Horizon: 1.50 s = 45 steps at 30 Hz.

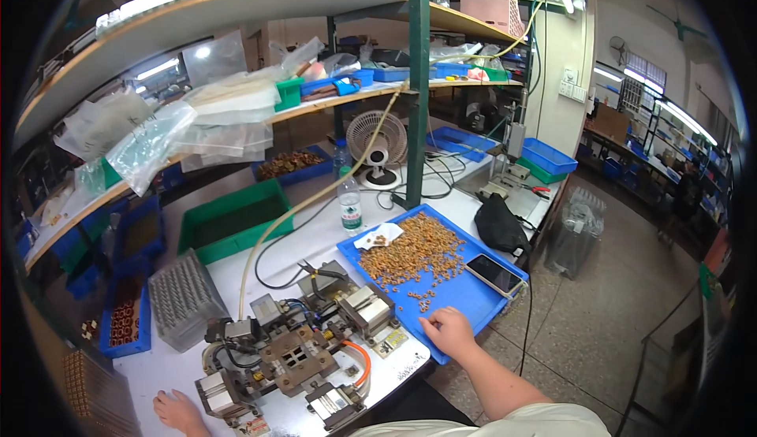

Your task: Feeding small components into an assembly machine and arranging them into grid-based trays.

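Observation:
My right hand point(448, 332) rests at the near edge of a blue tray point(473, 299), its fingers curled together; whatever they may hold is hidden. A heap of small brass-coloured ring-like parts point(418, 252) covers the tray's far half, with a few strays close to my fingers. My left hand point(178, 412) lies on the white table, fingers stretched out and holding nothing. Between my hands stands a metal fixture point(296, 354) with square openings in its centre block and several pneumatic cylinders around it.
A phone point(494, 273) lies on the tray's right side, and a black bag point(501, 224) sits behind it. Beyond the fixture are a water bottle point(349, 200), a fan point(377, 141) and a green bin point(233, 220). Stacked clear trays point(185, 299) stand left. A green post point(417, 82) rises behind.

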Available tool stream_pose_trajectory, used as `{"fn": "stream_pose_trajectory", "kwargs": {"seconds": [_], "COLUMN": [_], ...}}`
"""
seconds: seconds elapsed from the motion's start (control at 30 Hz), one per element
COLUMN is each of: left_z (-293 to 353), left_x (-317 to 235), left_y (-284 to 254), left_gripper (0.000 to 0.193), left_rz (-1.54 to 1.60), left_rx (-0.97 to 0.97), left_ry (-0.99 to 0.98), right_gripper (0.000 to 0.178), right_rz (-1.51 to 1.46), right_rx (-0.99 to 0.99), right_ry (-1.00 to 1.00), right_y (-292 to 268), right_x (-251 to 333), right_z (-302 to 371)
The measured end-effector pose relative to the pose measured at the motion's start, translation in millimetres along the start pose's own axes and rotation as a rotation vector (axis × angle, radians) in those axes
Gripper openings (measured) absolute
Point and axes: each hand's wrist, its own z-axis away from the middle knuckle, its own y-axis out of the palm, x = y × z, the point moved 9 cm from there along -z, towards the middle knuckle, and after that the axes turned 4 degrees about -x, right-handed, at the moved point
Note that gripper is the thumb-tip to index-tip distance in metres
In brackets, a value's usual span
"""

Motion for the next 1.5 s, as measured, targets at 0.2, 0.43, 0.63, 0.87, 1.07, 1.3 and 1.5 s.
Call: {"fn": "stream_pose_trajectory", "kwargs": {"seconds": [0.2, 0.43, 0.63, 0.87, 1.07, 1.3, 1.5], "left_z": [-2.1, -14.9, -24.6, -28.5, -27.0, -23.4, -15.4], "left_x": [-0.9, 24.1, 28.6, 35.6, 36.1, 32.5, 26.1], "left_y": [5.3, 55.3, 98.1, 113.4, 110.7, 95.3, 66.1], "left_gripper": [0.029, 0.047, 0.046, 0.043, 0.041, 0.039, 0.035], "left_rz": [-0.021, 0.01, 0.117, 0.208, 0.178, 0.072, 0.06], "left_rx": [0.038, -0.225, -0.213, -0.22, -0.214, -0.195, -0.272], "left_ry": [0.013, 0.098, 0.144, 0.152, 0.17, 0.162, 0.141], "right_gripper": [0.022, 0.026, 0.027, 0.028, 0.029, 0.031, 0.03], "right_rz": [0.025, 0.041, 0.039, 0.028, 0.03, 0.017, 0.009], "right_rx": [-0.024, -0.025, -0.036, -0.02, 0.025, 0.048, 0.049], "right_ry": [0.001, 0.025, 0.011, 0.005, 0.066, 0.108, 0.116], "right_y": [1.8, 2.2, 3.4, 6.0, 3.2, 3.5, 3.2], "right_x": [-4.2, -1.6, -6.6, -9.3, -7.0, -8.4, -7.4], "right_z": [-5.0, -5.9, -4.4, -2.7, -3.2, -4.1, -4.4]}}
